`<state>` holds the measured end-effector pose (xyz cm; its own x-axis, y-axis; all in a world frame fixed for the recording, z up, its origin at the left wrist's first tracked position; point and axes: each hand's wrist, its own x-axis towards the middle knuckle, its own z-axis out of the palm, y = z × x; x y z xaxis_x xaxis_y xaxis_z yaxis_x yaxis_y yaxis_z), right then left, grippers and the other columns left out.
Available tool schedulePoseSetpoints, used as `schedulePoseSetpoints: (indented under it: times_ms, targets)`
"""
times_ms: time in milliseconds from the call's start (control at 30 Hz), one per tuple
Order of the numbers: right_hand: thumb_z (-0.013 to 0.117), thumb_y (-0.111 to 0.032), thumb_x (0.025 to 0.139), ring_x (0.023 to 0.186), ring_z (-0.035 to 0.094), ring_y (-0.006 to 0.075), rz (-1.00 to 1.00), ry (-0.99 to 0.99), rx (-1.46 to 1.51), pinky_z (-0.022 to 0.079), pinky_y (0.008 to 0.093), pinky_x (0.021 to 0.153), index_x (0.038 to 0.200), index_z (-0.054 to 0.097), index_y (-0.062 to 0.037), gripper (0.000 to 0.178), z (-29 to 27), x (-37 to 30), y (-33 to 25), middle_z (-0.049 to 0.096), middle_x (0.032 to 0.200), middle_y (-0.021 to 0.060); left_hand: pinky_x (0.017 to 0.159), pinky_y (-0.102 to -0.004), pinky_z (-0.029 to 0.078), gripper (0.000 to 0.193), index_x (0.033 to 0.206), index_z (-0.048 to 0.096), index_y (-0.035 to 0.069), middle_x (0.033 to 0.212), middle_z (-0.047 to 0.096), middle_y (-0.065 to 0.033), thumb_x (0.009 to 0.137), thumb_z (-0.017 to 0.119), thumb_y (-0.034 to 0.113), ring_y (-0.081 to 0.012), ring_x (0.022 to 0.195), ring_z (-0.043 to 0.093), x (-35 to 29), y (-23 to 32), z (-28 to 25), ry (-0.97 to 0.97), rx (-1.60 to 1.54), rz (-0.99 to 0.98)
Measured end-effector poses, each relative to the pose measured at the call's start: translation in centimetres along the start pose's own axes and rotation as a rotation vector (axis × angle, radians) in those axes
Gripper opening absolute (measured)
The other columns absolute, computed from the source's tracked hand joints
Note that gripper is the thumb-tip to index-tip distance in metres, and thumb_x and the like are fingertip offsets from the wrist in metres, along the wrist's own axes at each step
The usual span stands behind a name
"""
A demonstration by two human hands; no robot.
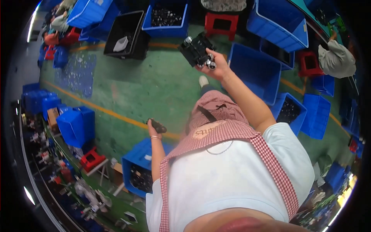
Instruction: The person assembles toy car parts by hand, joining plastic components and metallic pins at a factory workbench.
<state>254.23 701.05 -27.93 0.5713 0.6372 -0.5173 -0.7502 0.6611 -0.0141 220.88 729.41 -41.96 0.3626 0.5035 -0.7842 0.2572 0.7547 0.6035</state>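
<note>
My right hand (pixel 219 66) is raised ahead of me, its fingers closed round black plastic parts (pixel 198 48). Shiny silver, wheel-like round pieces show at their ends; their exact kind I cannot make out. Lower on the left, beside my apron, my left hand (pixel 150 127) grips a smaller dark part (pixel 157 125) with a lumpy outline. Nearest to the right forearm is a large blue bin (pixel 253 73). Past the left forearm stands another blue bin (pixel 141 158) with dark parts inside.
A black bin (pixel 127 33) holding a pale item stands ahead, beside a blue bin of small dark parts (pixel 166 17). Red stools (pixel 221 24) and stacked blue bins (pixel 278 25) line the far side. Another person (pixel 337 60) is at the right. Yellow lines (pixel 112 112) cross the green floor.
</note>
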Motion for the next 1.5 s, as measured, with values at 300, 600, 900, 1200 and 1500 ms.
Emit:
schedulePoseSetpoints:
  times_ms: [300,600,900,1200,1500]
  targets:
    - [0.047,-0.024,0.090,0.093,0.058,0.0269,0.047,0.062,-0.033,0.046,0.0441,0.081,0.106,0.053,-0.0038,0.027,8.2,18.5,-6.9,0.061,0.103,0.0126,0.059,-0.0400,0.043,0.034,0.082,0.058,0.014,0.072,0.054,-0.0033,0.083,0.049,0.047,-0.0231,0.068,0.052,13.2,5.0,12.7,-0.188,0.089,-0.069]
    - [0.043,-0.023,0.092,0.104,0.052,0.0327,-0.090,0.020,0.023,0.035,0.0492,0.099,0.109,0.050,-0.0011,0.029,21.2,32.8,-15.7,0.057,0.109,0.0160,0.058,-0.0384,0.038,0.033,0.085,0.058,0.020,0.071,0.052,-0.0016,0.077,0.050,0.051,-0.0218,0.065,0.047,16.3,16.2,27.3,-0.093,-0.140,-0.295]
    - [0.041,-0.020,0.093,0.103,0.051,0.0337,-0.214,-0.118,0.226,0.037,0.0484,0.099,0.110,0.047,0.0035,0.030,26.0,44.4,-22.2,0.055,0.108,0.0184,0.059,-0.0318,0.036,0.030,0.089,0.059,0.021,0.077,0.054,0.0013,0.076,0.055,0.048,-0.0180,0.071,0.050,29.5,29.0,37.4,-0.299,-0.016,-0.400]
    - [0.044,-0.021,0.092,0.099,0.054,0.0339,-0.188,-0.090,0.362,0.039,0.0517,0.095,0.108,0.049,0.0022,0.028,27.5,54.5,-30.1,0.056,0.106,0.0168,0.062,-0.0353,0.048,0.029,0.093,0.057,0.013,0.075,0.058,-0.0049,0.081,0.058,0.039,-0.0208,0.067,0.057,38.0,33.5,48.5,-0.288,0.167,-0.413]
    - [0.047,-0.020,0.092,0.097,0.055,0.0317,-0.171,0.062,0.451,0.045,0.0449,0.093,0.105,0.049,0.0046,0.028,32.6,61.0,-37.0,0.056,0.101,0.0185,0.071,-0.0272,0.046,0.035,0.096,0.060,0.007,0.086,0.059,-0.0044,0.082,0.056,0.038,-0.0150,0.077,0.057,37.9,34.6,57.1,-0.197,0.552,-0.146]
